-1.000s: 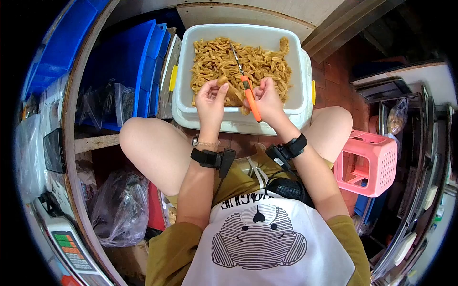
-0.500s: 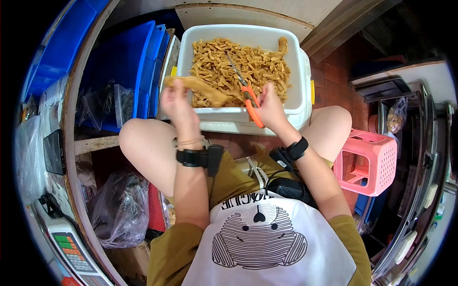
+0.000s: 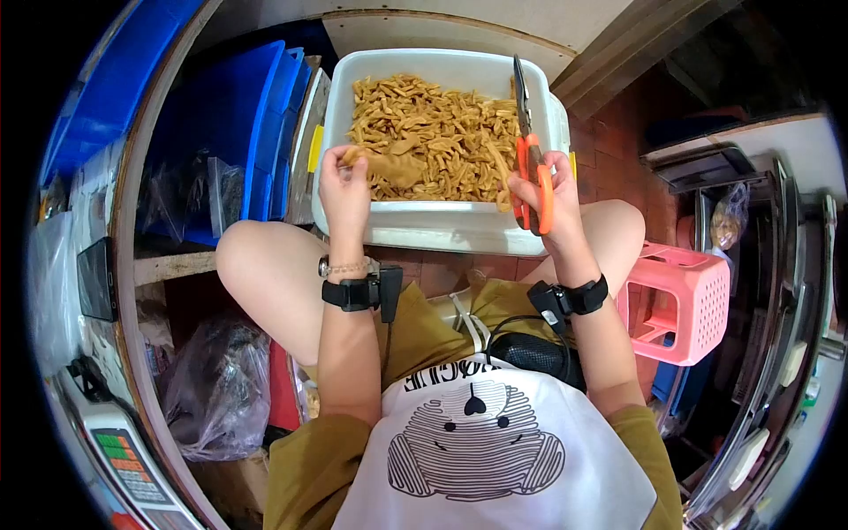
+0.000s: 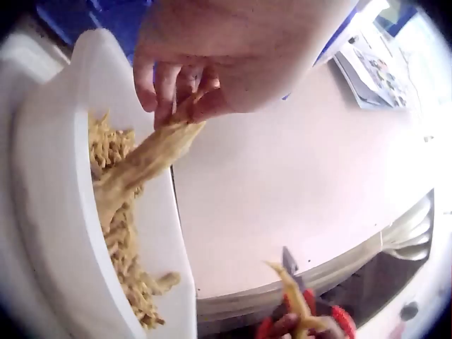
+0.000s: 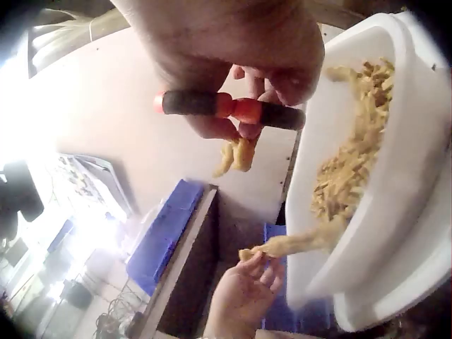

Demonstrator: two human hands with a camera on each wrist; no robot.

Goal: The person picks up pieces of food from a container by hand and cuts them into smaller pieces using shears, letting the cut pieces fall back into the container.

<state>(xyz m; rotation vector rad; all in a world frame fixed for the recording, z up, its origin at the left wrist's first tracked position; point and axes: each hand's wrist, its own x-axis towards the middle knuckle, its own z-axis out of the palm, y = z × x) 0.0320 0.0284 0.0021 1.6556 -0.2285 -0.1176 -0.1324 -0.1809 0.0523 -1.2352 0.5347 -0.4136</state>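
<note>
In the head view the left hand (image 3: 346,190) pinches one end of a broad tan piece (image 3: 393,169), which hangs over the white tub (image 3: 332,115). Many cut tan strips (image 3: 442,132) fill the tub. The right hand (image 3: 555,199) holds orange-handled scissors (image 3: 533,168), blades pointing up and away, by the tub's right front corner. A thin tan strip (image 3: 501,177) is also pinched by its fingers. In the left wrist view the broad piece (image 4: 152,159) slopes from the fingertips into the tub. The right wrist view shows tan strip ends (image 5: 239,155) under the right fingers.
Blue bins (image 3: 238,132) stand on a shelf at the left. A pink stool (image 3: 689,305) is by the right knee. At lower left are a plastic bag (image 3: 219,389) and a scale with coloured keys (image 3: 132,464). A phone (image 3: 97,279) is at the far left.
The hands have moved apart; the left went left with the broad piece, and the right went right with the scissors and a thin strip. The scissor blades now point more upright.
</note>
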